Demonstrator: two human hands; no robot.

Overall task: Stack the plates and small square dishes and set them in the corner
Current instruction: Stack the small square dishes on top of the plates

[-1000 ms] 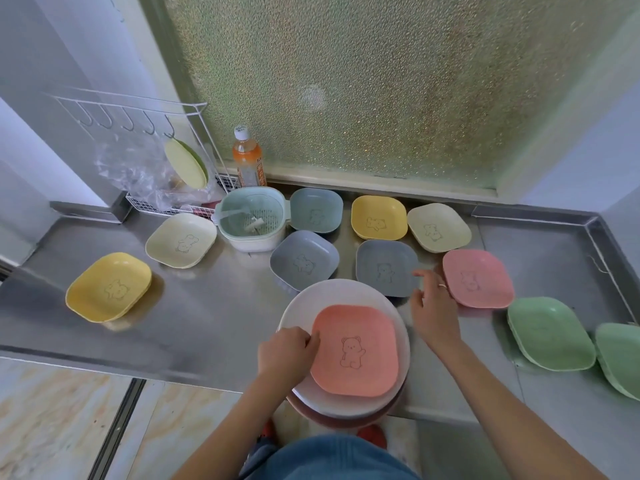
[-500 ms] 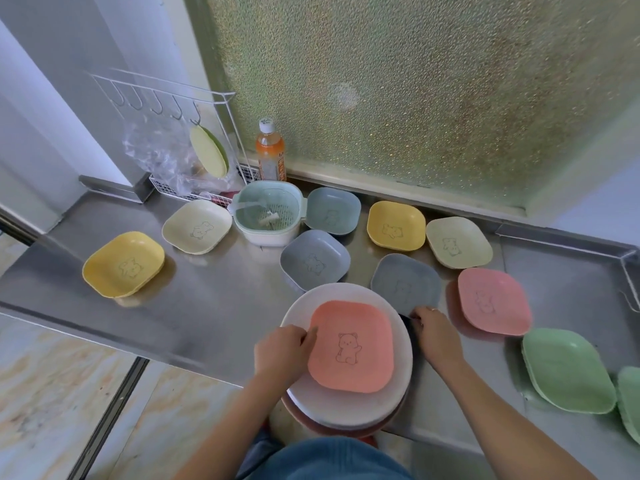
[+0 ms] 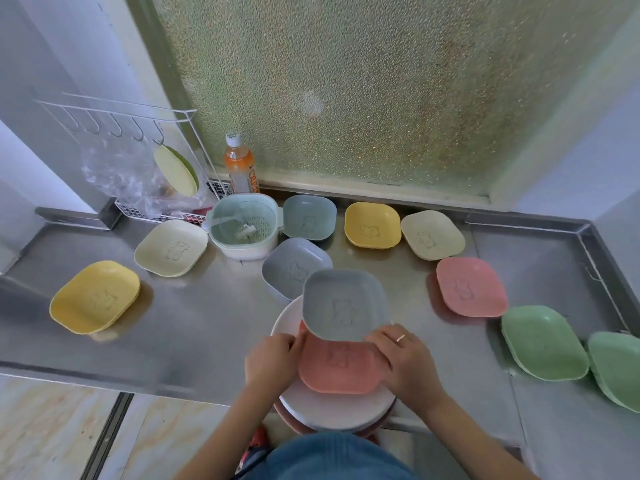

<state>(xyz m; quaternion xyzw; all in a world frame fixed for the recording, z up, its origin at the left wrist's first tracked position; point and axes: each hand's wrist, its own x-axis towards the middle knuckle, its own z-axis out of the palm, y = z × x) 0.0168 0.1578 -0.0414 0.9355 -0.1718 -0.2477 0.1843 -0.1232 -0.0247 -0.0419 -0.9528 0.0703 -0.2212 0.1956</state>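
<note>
1. Head view, lower middle of the frame: the right hand (image 3: 403,358) pinches the near edge of a grey dish (image 3: 343,304) and holds it tilted just over a pink dish (image 3: 337,367).
2. The pink dish sits on a big white plate (image 3: 332,410) near the front edge of the tabletop (image 3: 207,323). More plates seem to lie under it.
3. The left hand (image 3: 272,362) is curled at the left edge of the pink dish. I cannot tell if it grips the dish or only steadies it.
4. The step in hand looks like stacking: the grey dish goes onto the pink one.
5. Next, the grey dish needs to come down flat and square so it nests.
6. More dishes wait: another grey dish (image 3: 294,268) just behind, a second pink dish (image 3: 471,285) at the right, 2 green dishes (image 3: 543,341) at the far right, and yellow and cream ones along the back and left.
</note>
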